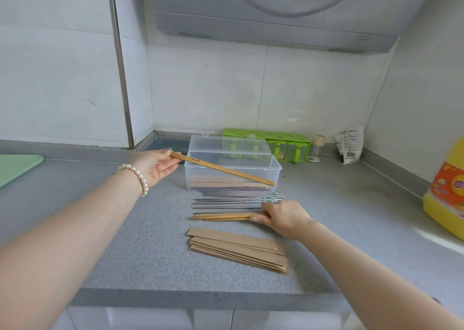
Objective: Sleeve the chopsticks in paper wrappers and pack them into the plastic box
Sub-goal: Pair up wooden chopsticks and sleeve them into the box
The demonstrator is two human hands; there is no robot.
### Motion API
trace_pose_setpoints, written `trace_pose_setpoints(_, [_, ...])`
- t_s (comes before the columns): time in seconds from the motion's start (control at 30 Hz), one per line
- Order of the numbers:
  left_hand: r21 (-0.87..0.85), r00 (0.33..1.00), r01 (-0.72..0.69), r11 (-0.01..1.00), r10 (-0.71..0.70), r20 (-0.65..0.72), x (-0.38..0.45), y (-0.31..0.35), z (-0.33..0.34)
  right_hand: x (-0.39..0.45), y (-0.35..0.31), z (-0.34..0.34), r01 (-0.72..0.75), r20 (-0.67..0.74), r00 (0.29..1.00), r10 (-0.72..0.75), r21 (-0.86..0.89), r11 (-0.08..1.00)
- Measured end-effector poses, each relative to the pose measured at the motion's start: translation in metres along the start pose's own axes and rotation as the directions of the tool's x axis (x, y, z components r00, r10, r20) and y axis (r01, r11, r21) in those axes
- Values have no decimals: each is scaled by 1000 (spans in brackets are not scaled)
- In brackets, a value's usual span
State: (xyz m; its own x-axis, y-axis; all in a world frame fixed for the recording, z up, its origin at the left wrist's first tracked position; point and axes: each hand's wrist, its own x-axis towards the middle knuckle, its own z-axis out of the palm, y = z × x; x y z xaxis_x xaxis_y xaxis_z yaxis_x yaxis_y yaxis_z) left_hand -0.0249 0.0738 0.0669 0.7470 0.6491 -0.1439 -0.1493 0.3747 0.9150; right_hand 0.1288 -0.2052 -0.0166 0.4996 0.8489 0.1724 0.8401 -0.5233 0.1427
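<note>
Head view looks down on a grey speckled countertop (130, 229) set in a corner of white tiled walls (206, 88), with a grey range hood (276, 16) overhead. A yellow oil bottle (444, 194) stands at the counter's right edge, a pale green board (17, 166) lies at its left edge, and a green condiment rack (288, 141) sits against the back wall beside a small jar (316, 149) and a white packet (351, 145).

Toward the back middle stands the clear plastic box (232, 176), lid raised behind it; brown sleeved pairs appear to lie inside, though the wall blurs them. Just in front of the box lie metal chopsticks (238, 199) in a row, then wooden chopsticks (223, 216), then a stack of paper wrappers (238, 249) nearest the front edge.

The left hand (155, 165), pearl bracelet (136, 179) at the wrist, pinches one end of a wooden chopstick (223, 169) held in the air across the box front. The right hand (283, 218) grips the right ends of the wooden chopsticks on the counter.
</note>
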Motion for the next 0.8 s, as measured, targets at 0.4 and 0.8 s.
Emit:
trace_pose_setpoints(0.4, [-1,1000,-5,1000,5,-29,-1,-5,-1,2,-8,2,78,-68,995,-78,-3,997])
trace_pose_setpoints(0.8, [-18,1000,14,1000,-14,-25,-10,-7,1,11,-15,10,-4,273,962,-16,72,997])
